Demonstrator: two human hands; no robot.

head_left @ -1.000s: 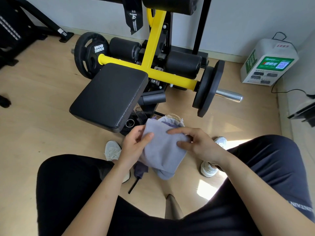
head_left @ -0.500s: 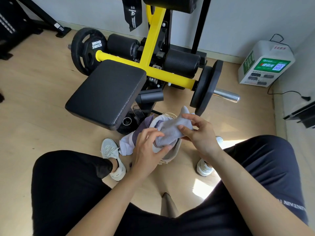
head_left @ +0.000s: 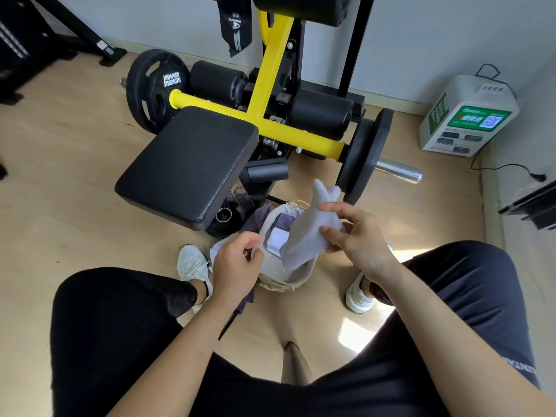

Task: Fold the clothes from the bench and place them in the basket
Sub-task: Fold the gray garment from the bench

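Nearby: black-trousered thighs (head_left: 120,326) frame view. Left hand (head_left: 237,267) at basket's near-left rim, fingers curled, thumb and forefinger close together by pale fabric edge; whether it truly holds anything, cannot tell. Right hand (head_left: 358,239) pinches grey cloth (head_left: 304,236), folded narrow, slanting, lower end over basket (head_left: 285,285) opening. Basket on floor between white shoes (head_left: 192,263), holds purple garment (head_left: 282,219) and white folded piece (head_left: 275,240). Beyond: black bench pad (head_left: 189,164), yellow frame (head_left: 270,85), weight plates (head_left: 153,88).

White charging kiosk (head_left: 469,115) against wall (head_left: 406,40); 2 black weight plates (head_left: 150,91) on yellow bar (head_left: 304,137)
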